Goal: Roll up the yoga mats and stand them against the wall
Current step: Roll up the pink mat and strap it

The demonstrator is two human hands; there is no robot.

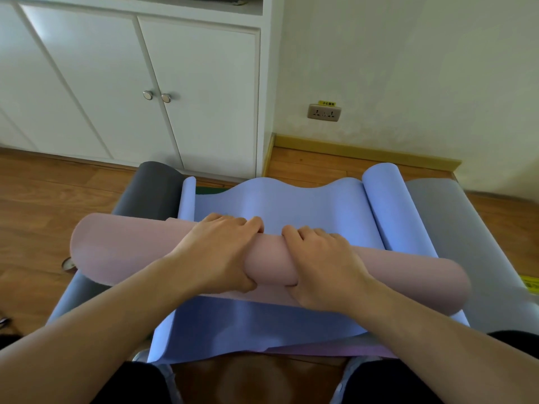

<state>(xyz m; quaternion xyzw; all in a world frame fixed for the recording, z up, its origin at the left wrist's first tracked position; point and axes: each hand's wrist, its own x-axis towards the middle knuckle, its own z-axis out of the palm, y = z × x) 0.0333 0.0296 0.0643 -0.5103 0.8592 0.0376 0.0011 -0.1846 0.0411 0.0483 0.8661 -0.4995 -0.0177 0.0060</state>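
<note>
Right, mid-roll: both hands sit on the pink foam yoga mat roll [122,246], which lies crosswise on the flat lilac-blue foam mat [306,208], itself on a grey mat [455,228] over the wooden floor [43,199]. Left hand [221,252] grip: fingers curled over the top of the roll, thumb tucked under the near side. Right hand [320,263] grip: same, wrapped on the roll just beside the left. Both hands are bunched at the middle, so the roll's ends are unsupported and look looser and wider than the centre. I can't tell whether the blue sheet is being wound into the pink roll or is only lying under it. To do this step well, I'd spread the hands toward the ends, keep even downward pressure, and push away in short strokes so the edges stay square and it doesn't telescope. The blue mat's far end is wavy and its side edges curl up, so flatten those first if it is part of this roll. The cream wall [408,68] with the socket [323,112] is just ahead for standing it up; white cupboard doors [175,83] sit to its left.
</note>
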